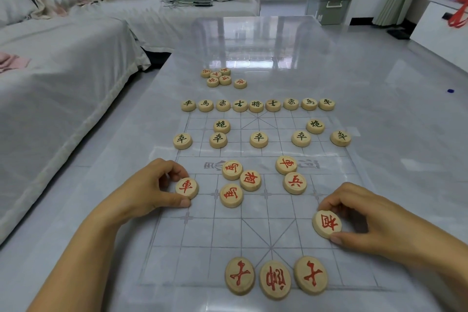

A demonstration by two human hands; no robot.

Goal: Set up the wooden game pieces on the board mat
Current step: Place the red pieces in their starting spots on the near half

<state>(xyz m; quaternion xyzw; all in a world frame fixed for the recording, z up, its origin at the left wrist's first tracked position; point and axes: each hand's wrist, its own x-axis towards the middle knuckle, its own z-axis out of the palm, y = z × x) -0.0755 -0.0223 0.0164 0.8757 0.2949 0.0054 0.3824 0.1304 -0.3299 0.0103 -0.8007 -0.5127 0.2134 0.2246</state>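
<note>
Head view: left hand (pixel 154 185) has its thumb and fingers curled round a red-lettered piece (pixel 187 187) at the 9 o'clock edge of the mat (pixel 228 233). Right hand (pixel 367 218) pinches another red piece (pixel 327 223) over at about 4 o'clock. Between the hands, five loose red pieces (pixel 250 180) sit mid-mat, and three more (pixel 274 279) line up at 6 o'clock. The dark-lettered pieces (pixel 256 106) are laid out toward 12 o'clock, with a small pile (pixel 219 76) past them on the table (pixel 379 109).

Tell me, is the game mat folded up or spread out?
Spread out. The board mat lies flat on the table, its whole grid showing under the wooden pieces.
</note>
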